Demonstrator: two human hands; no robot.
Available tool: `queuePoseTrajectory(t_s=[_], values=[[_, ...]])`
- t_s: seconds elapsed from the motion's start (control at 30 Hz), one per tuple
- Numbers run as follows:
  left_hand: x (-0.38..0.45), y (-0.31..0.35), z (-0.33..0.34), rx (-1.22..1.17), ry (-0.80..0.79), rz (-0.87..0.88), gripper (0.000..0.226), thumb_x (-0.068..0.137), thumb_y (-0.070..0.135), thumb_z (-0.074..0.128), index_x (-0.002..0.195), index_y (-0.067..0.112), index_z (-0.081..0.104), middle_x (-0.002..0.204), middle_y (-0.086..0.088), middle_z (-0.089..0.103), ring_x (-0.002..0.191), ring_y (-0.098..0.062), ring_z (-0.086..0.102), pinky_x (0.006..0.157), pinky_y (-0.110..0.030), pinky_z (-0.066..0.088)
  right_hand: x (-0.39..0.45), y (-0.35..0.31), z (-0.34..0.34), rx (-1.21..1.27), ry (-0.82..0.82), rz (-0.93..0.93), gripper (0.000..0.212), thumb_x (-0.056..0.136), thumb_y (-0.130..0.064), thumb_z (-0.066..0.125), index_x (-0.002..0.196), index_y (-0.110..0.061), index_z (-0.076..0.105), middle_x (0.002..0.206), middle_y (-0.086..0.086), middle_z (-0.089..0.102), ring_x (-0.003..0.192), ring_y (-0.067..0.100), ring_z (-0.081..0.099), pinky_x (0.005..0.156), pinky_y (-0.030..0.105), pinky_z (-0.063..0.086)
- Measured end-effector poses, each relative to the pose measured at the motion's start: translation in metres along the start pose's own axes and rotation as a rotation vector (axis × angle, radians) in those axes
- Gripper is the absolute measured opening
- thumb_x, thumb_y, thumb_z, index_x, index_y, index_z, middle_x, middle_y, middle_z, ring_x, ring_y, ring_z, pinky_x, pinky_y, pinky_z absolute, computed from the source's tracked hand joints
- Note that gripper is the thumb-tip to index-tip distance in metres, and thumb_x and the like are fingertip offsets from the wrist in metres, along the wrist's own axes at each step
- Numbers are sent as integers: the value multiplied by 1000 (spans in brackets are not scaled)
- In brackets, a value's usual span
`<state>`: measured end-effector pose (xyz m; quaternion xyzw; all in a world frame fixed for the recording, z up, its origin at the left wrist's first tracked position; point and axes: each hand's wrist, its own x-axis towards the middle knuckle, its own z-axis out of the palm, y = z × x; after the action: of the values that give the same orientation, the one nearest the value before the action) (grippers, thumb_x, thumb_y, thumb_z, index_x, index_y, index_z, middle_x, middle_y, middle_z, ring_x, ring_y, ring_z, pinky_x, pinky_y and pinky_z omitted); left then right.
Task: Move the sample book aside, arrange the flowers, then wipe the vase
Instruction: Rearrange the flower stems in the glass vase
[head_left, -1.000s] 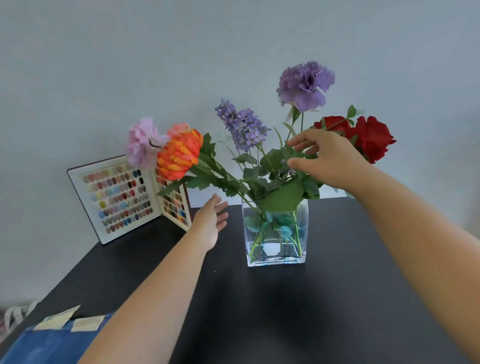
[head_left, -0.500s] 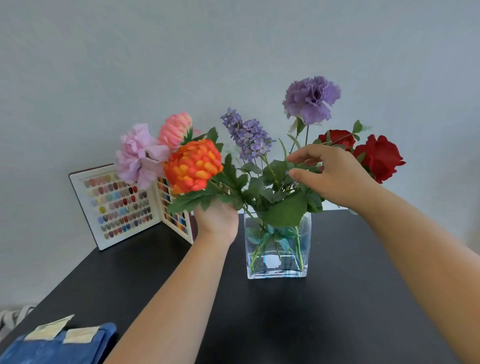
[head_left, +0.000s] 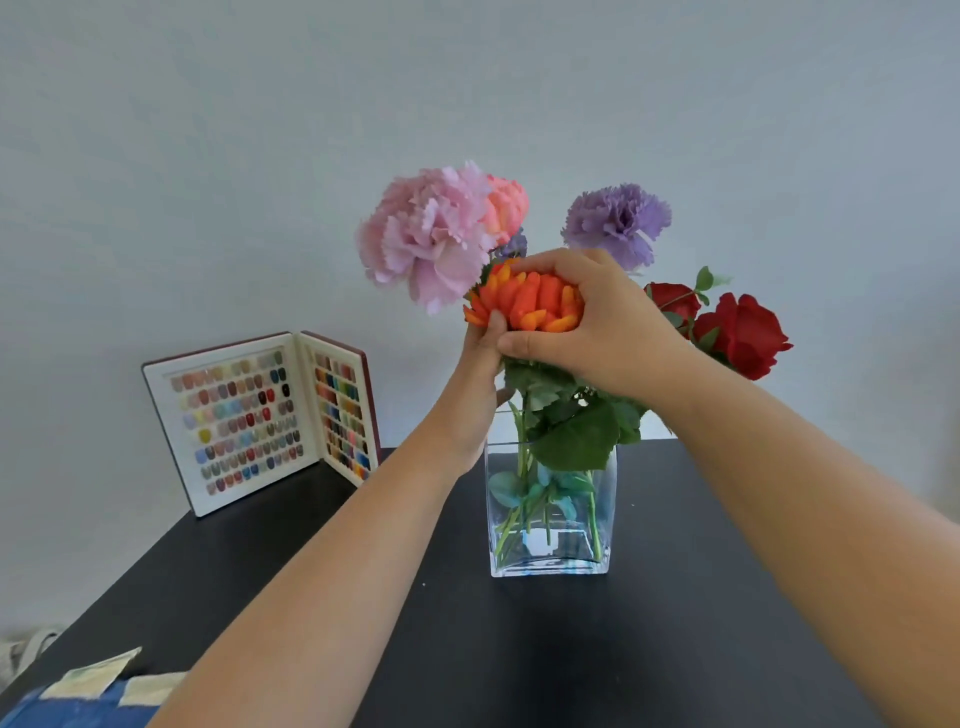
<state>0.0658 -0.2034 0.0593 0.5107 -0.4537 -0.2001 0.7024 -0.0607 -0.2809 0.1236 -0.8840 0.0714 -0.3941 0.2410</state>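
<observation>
A square glass vase (head_left: 551, 551) stands on the black table (head_left: 649, 649) and holds artificial flowers. My left hand (head_left: 475, 400) grips the stems just under the orange flower (head_left: 524, 304), thumb pressed at its base. My right hand (head_left: 597, 322) is cupped over the orange flower's head. A large pink carnation (head_left: 426, 239) and a salmon bloom (head_left: 506, 208) rise upright behind. A purple carnation (head_left: 615, 223) stands to the right, with red roses (head_left: 737, 332) lower right. The open sample book (head_left: 260, 421) stands against the wall at the left.
A blue cloth (head_left: 78, 709) with pale tags lies at the table's near left corner. The plain wall is close behind the vase. Bare black tabletop lies in front of the vase and to its right.
My left hand took hold of the leaning stems and swung the pink and orange flowers upright over the vase. My right hand shifted from the leaves onto the orange flower head.
</observation>
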Motion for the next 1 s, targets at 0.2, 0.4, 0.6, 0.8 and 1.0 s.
queuePoseTrajectory(t_s=[0.2,0.4,0.6,0.8,1.0], values=[[2,10,-10,-73,-111,-90,59,85,49,35,130,17,53,123,-11,53,109,-29,44,98,-48,37,11,-12,-16,-292,-76,10,58,66,-50,76,120,-44,57,126,-8,49,120,25,41,105,45,34],[6,10,-6,-59,-143,-83,56,100,58,15,115,31,62,99,8,66,87,-15,54,83,-32,51,19,-24,-9,-387,73,57,20,76,-53,67,89,-39,63,103,-6,51,109,29,43,94,43,33],[9,1,-5,-52,-158,-89,67,97,64,9,147,32,42,132,5,57,108,-19,54,107,-39,39,17,-21,-19,-164,180,89,20,80,-27,67,62,-22,61,60,-5,63,58,18,61,70,42,56],[9,-9,-10,169,-184,-32,63,92,49,43,152,39,24,143,16,49,132,-15,49,109,-30,34,25,15,-36,-48,288,234,33,81,-25,57,51,-13,63,39,2,59,28,15,50,32,21,43],[18,-21,-5,539,12,137,48,92,19,62,131,47,53,123,9,53,101,1,65,81,-9,44,39,40,-48,-19,332,290,29,86,-25,56,61,-13,66,49,-5,64,42,8,58,47,21,48]])
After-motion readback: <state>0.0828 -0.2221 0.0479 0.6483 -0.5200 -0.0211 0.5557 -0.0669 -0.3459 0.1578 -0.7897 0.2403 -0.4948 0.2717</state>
